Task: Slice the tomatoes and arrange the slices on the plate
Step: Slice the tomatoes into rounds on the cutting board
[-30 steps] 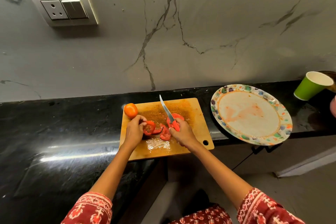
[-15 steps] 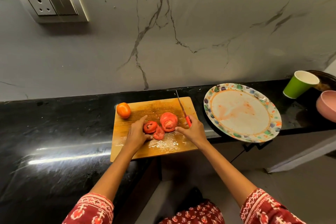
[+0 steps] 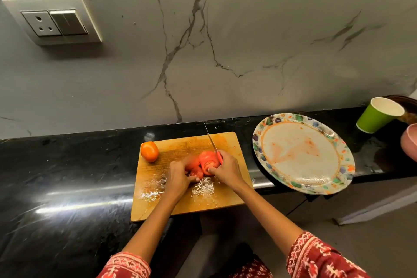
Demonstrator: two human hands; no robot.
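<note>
A wooden cutting board (image 3: 228, 196) lies on the black counter. A whole orange-red tomato (image 3: 149, 151) sits at its far left corner. Several red tomato slices (image 3: 208, 161) are bunched in the board's middle. My left hand (image 3: 178, 178) presses against the slices from the left, fingers curled around them. My right hand (image 3: 226, 170) pushes them from the right while gripping a red-handled knife (image 3: 212, 142), blade pointing away toward the wall. A round patterned plate (image 3: 302, 153) stands to the right of the board, smeared with tomato juice, with no slices on it.
A green paper cup (image 3: 376, 117) stands at the far right, with a pink bowl (image 3: 409, 142) and a dark dish edge beside it. The plate overhangs the counter's front edge. A wall socket (image 3: 54, 21) is at upper left. Juice and seeds wet the board.
Both hands have closed in on the slices, gathering them together in the board's middle. The knife stays in my right hand, which moved left against the slices.
</note>
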